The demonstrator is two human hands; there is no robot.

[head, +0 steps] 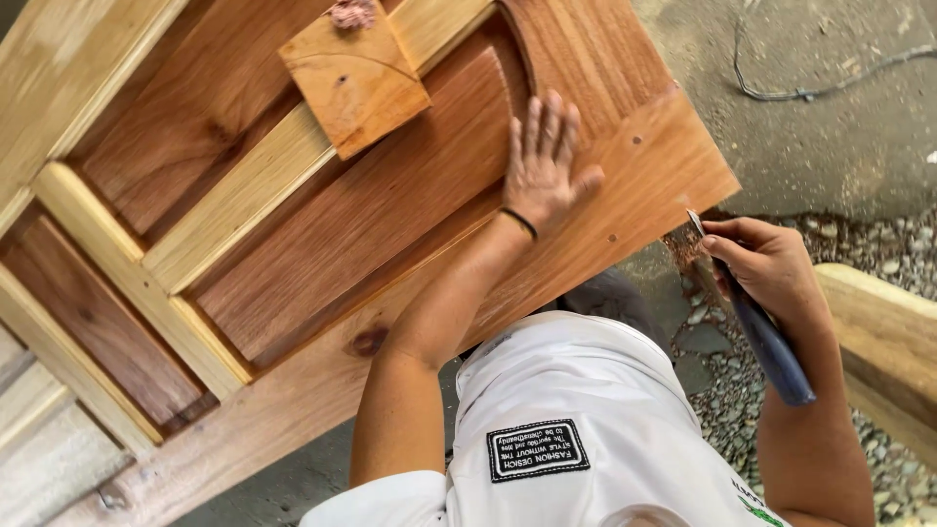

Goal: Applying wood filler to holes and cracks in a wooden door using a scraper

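My left hand (545, 161) lies flat, fingers spread, on the frame of a wooden panelled door (351, 210) near its corner. My right hand (766, 263) grips a blue-handled putty knife (771, 342), whose metal blade carries brown filler and touches the door's end edge just below the corner. A square wooden offcut (353, 80) rests on the door farther up, with a lump of pinkish-brown filler (351, 14) at its top edge.
A concrete floor (820, 146) with a dark cable (820, 90) lies beyond the door's corner. Gravel (722, 390) covers the ground under my right arm. A pale wooden beam (883, 342) runs along the right edge.
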